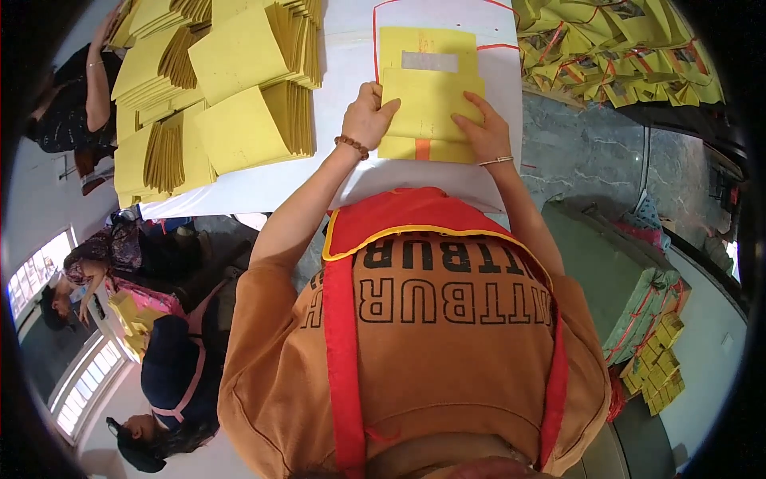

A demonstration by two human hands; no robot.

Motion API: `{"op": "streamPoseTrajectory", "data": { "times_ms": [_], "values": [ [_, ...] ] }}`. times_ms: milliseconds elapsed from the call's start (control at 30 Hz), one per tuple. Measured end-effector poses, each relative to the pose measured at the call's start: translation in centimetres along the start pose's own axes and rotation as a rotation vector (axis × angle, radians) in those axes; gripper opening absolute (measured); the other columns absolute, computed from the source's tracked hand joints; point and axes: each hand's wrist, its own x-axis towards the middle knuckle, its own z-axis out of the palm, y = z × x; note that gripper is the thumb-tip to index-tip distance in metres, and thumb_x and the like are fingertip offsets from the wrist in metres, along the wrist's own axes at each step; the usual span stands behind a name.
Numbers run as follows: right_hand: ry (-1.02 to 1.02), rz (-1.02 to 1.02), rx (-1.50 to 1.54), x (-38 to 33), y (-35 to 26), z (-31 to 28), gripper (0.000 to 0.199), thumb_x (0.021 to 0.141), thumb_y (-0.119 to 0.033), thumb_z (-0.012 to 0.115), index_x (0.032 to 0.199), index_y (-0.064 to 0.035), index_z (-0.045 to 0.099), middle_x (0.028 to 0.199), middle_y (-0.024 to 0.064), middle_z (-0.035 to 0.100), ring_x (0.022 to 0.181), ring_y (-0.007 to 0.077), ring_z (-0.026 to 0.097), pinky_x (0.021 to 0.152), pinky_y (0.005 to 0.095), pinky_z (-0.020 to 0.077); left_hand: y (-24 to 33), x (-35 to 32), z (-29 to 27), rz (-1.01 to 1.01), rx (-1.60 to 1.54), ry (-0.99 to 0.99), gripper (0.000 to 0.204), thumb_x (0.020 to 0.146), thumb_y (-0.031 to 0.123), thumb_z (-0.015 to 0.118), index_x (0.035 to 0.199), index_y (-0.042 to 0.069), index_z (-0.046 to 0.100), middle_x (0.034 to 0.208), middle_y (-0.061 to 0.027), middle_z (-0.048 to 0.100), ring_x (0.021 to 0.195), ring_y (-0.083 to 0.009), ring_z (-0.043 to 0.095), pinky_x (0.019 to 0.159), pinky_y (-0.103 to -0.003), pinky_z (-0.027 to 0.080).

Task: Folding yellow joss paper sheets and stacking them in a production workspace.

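Observation:
On the white table in front of me lies a bundle of yellow paper [391,48] with a grey-silver patch and an orange strip. A yellow folded packet [431,104] rests across it. My left hand [371,118], with a beaded bracelet at the wrist, grips the packet's left edge, its thumb over the top. Along the right edge my right hand [485,129] grips the same packet, thumb and forefinger on its face. Its other fingers are partly hidden. A thin red string [377,36] runs on the table around the bundle.
Piles of folded yellow packets [239,132] stand on the table [339,96] at left. More red-tied yellow bundles [622,60] lie at far right. A green wrapped stack [594,271] stands at right. Several people are nearby at left, one in dark clothes [171,363].

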Motion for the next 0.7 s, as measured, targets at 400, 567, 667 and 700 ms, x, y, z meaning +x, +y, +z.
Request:
{"op": "streamPoseTrajectory", "data": {
  "times_ms": [400, 567, 667, 700],
  "values": [
    [0.022, 0.019, 0.006, 0.0, -0.3, 0.0, 0.046, 0.075, -0.019, 0.068, 0.116, -0.0039, 0.055, 0.107, 0.0152, 0.062, 0.097, 0.022, 0.061, 0.082, 0.0301, 0.0463, 6.4, -1.0, 3.2, 0.743, 0.691, 0.224, 0.042, 0.08, 0.028, 0.06, 0.116, 0.008, 0.051, 0.12, -0.0143, 0.046, 0.113, -0.0328, 0.04, 0.091, -0.045, 0.032],
    [0.04, -0.055, -0.065, 0.2, 0.3, 0.1, 0.046, 0.075, -0.019, 0.067, 0.117, -0.0044, 0.055, 0.106, 0.0164, 0.062, 0.096, 0.0229, 0.061, 0.083, 0.0309, 0.0458, 4.1, -0.2, 4.6, 0.785, 0.826, 0.111, 0.042, 0.081, 0.034, 0.057, 0.116, 0.011, 0.053, 0.123, -0.014, 0.045, 0.115, -0.0326, 0.038, 0.095, -0.047, 0.029],
    [-0.014, -0.014, 0.021, 0.0, -0.3, -0.2, 0.044, 0.076, -0.019, 0.066, 0.117, -0.006, 0.055, 0.114, 0.0155, 0.057, 0.103, 0.0253, 0.057, 0.083, 0.0309, 0.0459, 4.0, -0.3, 4.8, 0.753, 0.849, 0.108, 0.042, 0.082, 0.035, 0.057, 0.117, 0.013, 0.052, 0.124, -0.0126, 0.044, 0.117, -0.0307, 0.037, 0.096, -0.045, 0.029],
    [0.081, -0.092, -0.177, -0.6, -1.0, -0.2, 0.045, 0.077, -0.021, 0.065, 0.118, -0.0079, 0.054, 0.12, 0.0146, 0.052, 0.109, 0.0267, 0.052, 0.086, 0.0343, 0.0438, 4.0, -0.2, 4.8, 0.732, 0.872, 0.104, 0.043, 0.082, 0.035, 0.057, 0.119, 0.014, 0.051, 0.125, -0.0113, 0.043, 0.117, -0.0288, 0.037, 0.096, -0.043, 0.028]
  ]
}}
